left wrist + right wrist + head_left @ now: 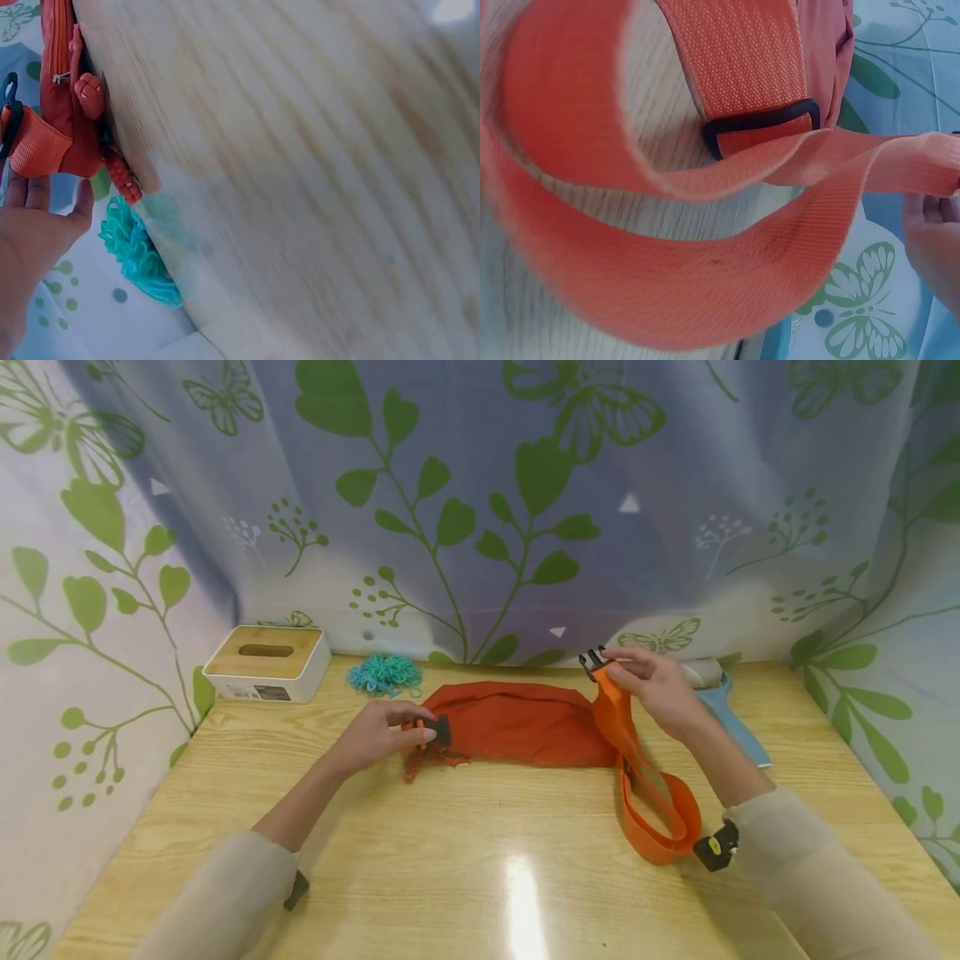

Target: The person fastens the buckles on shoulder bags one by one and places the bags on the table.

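A red waist bag [517, 727] lies on the wooden table, its zipper and braided pulls showing in the left wrist view. My left hand [382, 735] pinches the black buckle half [438, 732] at the bag's left end. At the other end, my right hand [660, 687] holds up the black pronged buckle half [595, 660] by the orange strap [615, 710] just below it. The rest of that strap [682, 285] hangs in a twisted loop, with a black slider [761, 127] near the bag. The two buckle halves are apart.
A white tissue box with a wooden lid [266, 664] stands at the back left. Beside it lies a teal bundle of cord [385, 674]. Behind my right hand is a blue-handled lint roller [731, 714]. A patterned curtain [480, 527] closes off the table's back.
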### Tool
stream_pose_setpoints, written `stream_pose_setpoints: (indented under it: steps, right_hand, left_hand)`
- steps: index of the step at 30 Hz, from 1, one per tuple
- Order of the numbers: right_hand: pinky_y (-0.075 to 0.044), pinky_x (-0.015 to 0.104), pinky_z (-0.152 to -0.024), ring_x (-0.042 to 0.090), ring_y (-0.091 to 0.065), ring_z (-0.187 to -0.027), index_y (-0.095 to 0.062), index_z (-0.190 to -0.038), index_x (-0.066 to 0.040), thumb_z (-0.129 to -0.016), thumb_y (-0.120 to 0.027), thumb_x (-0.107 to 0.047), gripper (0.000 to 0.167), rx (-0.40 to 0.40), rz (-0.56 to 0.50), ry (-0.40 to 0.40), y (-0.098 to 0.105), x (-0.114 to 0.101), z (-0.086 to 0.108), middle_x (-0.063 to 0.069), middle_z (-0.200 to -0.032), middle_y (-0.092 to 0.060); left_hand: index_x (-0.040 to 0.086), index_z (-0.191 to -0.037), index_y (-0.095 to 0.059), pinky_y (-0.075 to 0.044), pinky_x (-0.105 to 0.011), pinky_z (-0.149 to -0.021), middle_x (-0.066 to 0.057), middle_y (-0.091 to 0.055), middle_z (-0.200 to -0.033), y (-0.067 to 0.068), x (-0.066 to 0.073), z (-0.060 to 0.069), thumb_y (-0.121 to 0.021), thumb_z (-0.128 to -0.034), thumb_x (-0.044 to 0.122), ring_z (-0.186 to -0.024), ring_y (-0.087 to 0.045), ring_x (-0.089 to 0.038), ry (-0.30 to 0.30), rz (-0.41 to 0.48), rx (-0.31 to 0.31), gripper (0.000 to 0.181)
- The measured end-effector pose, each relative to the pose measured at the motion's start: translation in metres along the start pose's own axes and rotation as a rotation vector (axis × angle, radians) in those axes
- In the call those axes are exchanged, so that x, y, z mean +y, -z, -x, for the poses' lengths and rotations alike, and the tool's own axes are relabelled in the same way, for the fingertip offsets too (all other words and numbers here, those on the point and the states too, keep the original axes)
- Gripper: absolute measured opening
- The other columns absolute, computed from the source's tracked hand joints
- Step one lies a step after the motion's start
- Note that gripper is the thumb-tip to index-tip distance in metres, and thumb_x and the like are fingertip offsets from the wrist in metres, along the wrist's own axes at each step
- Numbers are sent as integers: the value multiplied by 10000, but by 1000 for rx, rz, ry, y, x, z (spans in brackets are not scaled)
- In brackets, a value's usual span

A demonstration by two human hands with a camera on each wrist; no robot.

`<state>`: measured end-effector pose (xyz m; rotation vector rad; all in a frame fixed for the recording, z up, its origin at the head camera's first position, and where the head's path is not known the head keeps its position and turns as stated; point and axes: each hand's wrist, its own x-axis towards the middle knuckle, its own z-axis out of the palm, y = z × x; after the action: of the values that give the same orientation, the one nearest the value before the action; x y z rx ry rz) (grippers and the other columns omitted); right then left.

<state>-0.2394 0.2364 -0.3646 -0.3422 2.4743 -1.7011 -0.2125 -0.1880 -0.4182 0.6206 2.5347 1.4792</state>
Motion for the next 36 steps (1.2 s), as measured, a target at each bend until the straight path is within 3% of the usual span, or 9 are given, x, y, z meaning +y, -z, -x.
stream_pose_setpoints:
  steps: [4,6,9,16,21,28,31,36]
  right_hand:
    - [-498,401,-900,206,-637,-1031,-475,-1440,-39,-1047,-595,-292,483,-24,30,1,-1,-1,1,201,-1238,-674]
    - [-502,401,-902,198,-645,-1027,-466,-1431,-24,-1040,-606,-307,503,-39,36,-13,-1,-1,1,184,-1207,-697]
    - [-467,460,-996,257,-621,-1162,-488,-1411,0,-1029,-624,-325,519,-55,45,-30,-3,-1,2,188,-1220,-695]
    - [-423,575,-1044,373,-569,-1251,-554,-1423,-31,-1006,-655,-375,550,-39,54,-21,-7,3,2,192,-1283,-663]
    - [-420,569,-1050,360,-531,-1292,-573,-1435,-69,-1001,-656,-394,549,-34,55,-24,-10,2,2,179,-1364,-609]
    - [-438,539,-1047,346,-554,-1279,-609,-1415,-95,-1009,-658,-337,475,-42,71,-7,-14,-5,2,158,-1424,-566]
    - [-472,504,-1005,323,-590,-1223,-626,-1393,-94,-1012,-659,-312,440,-41,89,12,-15,-6,1,154,-1370,-606]
    - [-512,377,-819,247,-648,-991,-641,-1323,-70,-1009,-669,-279,378,-36,93,37,-20,-6,-1,143,-1124,-718]
  left_hand:
    - [75,-1172,-709,-540,-402,-810,-75,-692,-1052,-3,-1,-4,-769,-933,209,-1017,-671,-282,-16,43,35,281]
    - [60,-1153,-695,-526,-346,-716,-84,-680,-999,-4,0,-4,-771,-930,178,-889,-663,-261,-19,73,51,264]
    - [50,-1126,-693,-503,-302,-660,-95,-660,-951,-5,0,-5,-766,-932,156,-799,-632,-255,-35,91,56,233]
    - [54,-1110,-707,-518,-341,-656,-89,-641,-924,-6,4,-5,-762,-937,169,-792,-629,-297,-34,105,56,215]
    - [56,-1110,-709,-513,-363,-662,-97,-670,-883,-8,7,-6,-765,-935,172,-790,-646,-338,-19,133,73,217]
    - [67,-1119,-722,-501,-373,-656,-107,-682,-871,-9,8,-6,-760,-943,220,-762,-636,-285,1,156,102,236]
    - [66,-1126,-723,-487,-353,-650,-107,-683,-881,-10,8,-8,-753,-949,228,-760,-627,-255,6,164,115,242]
    - [79,-1131,-722,-443,-302,-622,-100,-687,-872,-9,11,-9,-751,-951,241,-734,-588,-245,19,169,134,244]
